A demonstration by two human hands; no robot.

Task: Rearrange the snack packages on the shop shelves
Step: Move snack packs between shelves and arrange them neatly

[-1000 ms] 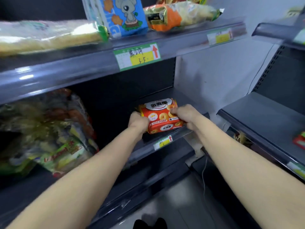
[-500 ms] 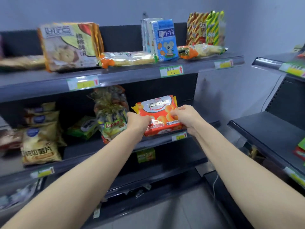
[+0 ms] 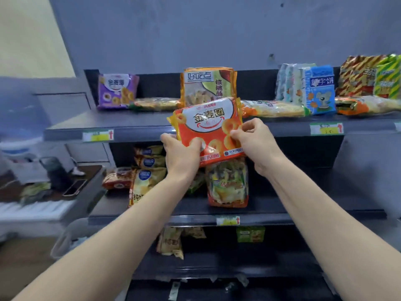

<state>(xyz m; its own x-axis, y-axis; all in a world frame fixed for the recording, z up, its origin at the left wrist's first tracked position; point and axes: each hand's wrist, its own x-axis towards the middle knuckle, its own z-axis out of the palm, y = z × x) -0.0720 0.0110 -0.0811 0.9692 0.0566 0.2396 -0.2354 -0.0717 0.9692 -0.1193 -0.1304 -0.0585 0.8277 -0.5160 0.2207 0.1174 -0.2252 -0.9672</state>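
Shelving [image 3: 303, 205], dark grey and in several tiers, stands directly behind the orange pack [image 3: 208, 124]. Desk [image 3: 89, 170] is far left of the orange pack and lower, with blurred clutter on it.

Orange pack has a ring-snack print and faces the camera. It is held upright in the air, in front of the edge of the top shelf [image 3: 91, 124].

- Behind its upper edge: walnut-biscuit pack [image 3: 206, 83], standing upright on the top shelf and partly covered by it.
- Up and left of it: purple pack [image 3: 117, 91] with the same ring print, upright.
- Up and right of it: blue mouse box [image 3: 320, 90], with striped bags [image 3: 358, 77] further right.
- Directly below it: mixed-sweets bag [image 3: 226, 185], upright on the next tier down.
- Below and left of it: crisp bags [image 3: 145, 181], stacked.

Left hand [image 3: 182, 155] grips the pack's lower left corner. The thumb lies across the front; the other fingers are hidden behind the pack.

Right hand [image 3: 258, 146] pinches the right edge. The thumb presses on the front and the fingers [image 3: 249, 127] are curled round the edge.

Price label [image 3: 326, 128] is on the shelf lip, right of the pack. Phone [image 3: 74, 187] lies flat on the desk, far left of the pack and below it.
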